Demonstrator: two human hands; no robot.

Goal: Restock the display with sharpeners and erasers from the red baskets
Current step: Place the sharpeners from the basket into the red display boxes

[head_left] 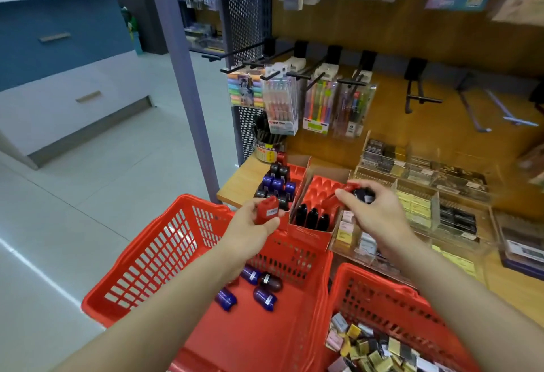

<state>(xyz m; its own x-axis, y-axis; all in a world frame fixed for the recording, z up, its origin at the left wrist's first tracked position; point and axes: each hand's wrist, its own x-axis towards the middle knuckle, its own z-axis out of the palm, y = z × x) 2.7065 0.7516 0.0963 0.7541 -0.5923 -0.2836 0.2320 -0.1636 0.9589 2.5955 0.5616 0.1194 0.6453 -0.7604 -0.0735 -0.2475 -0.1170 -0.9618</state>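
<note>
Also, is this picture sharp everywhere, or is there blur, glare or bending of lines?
Head view: the left hand with its red sharpener is fairly sharp; the right hand and the black sharpener it holds are smeared by motion. The right edge is blurred, the wide lens bends the grey post, and a pale streak of glare crosses the floor.

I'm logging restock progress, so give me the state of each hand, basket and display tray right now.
left hand: grips a red sharpener
right hand: holds a dark sharpener over the right tray
left basket: a few blue and dark sharpeners on its floor
right basket: holds many erasers
left tray: mostly filled
right tray: front row filled, other slots empty
</note>
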